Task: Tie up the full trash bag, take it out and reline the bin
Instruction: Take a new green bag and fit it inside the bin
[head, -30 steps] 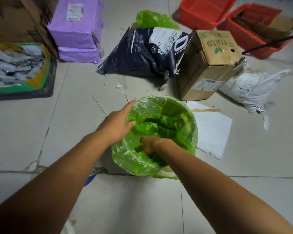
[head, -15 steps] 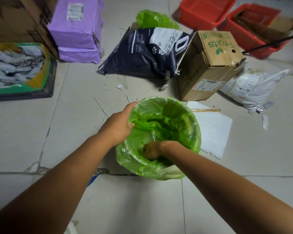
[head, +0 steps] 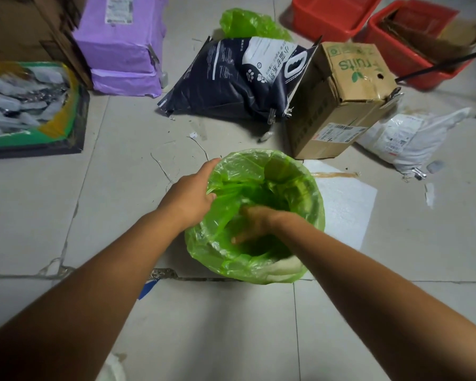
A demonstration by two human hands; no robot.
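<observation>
Liner (head: 270,160) rim held in left hand's (head: 188,196) fingers (head: 207,168), right hand (head: 254,222) inside.

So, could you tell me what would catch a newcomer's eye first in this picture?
The bright green bag lining the bin at centre stands out, with the left hand gripping its rim and the right hand blurred inside. Behind lie a dark sack, a cardboard box and red tubs.

R hand (head: 254,221) has moved off the near-left rim of the green liner (head: 311,188) and further inside, toward the middle. Fingers (head: 238,239), curled before, now stretch down-left into the plastic, motion-blurred. Liner folds inside have shifted, w/ a darker hollow below the hand.
</observation>
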